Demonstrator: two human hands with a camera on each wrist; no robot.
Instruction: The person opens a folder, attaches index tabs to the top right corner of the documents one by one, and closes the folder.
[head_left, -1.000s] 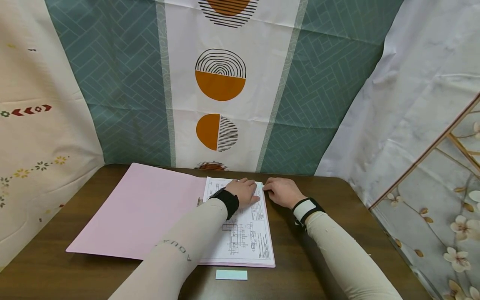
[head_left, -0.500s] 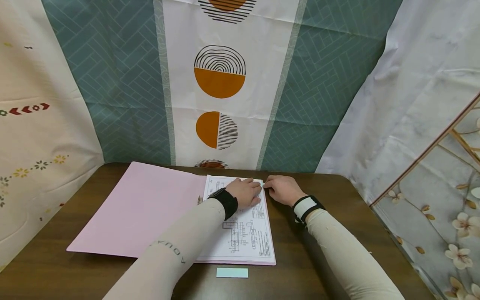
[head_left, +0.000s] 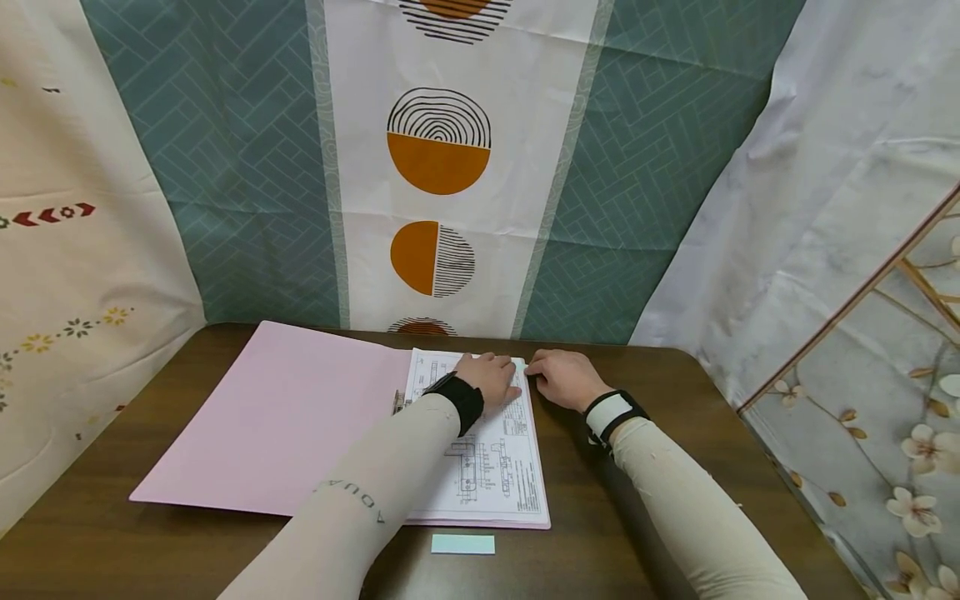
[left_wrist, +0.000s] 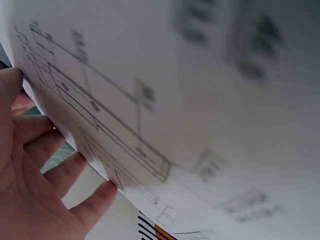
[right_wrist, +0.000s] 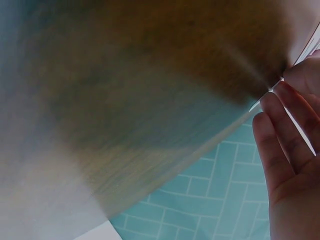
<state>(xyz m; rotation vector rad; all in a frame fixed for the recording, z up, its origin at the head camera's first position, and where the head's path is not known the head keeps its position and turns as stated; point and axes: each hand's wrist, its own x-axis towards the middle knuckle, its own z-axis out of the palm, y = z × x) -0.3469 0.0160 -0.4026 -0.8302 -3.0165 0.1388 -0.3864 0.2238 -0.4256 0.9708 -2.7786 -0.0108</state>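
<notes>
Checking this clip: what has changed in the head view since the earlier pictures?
The fingertips of the left hand, which had edged right across the papers half a second ago, have drawn slightly back left. No visible grasp or release. The right hand stays at the papers' far right corner; the open pink folder and teal slip lie as before.

So there's a teal-and-white geometric-print curtain [head_left: 450, 204] hanging behind a brown wood-grain table [head_left: 697, 408], plus cream patterned fabric [head_left: 75, 275] off left and white floral fabric [head_left: 840, 292] off right.
</notes>
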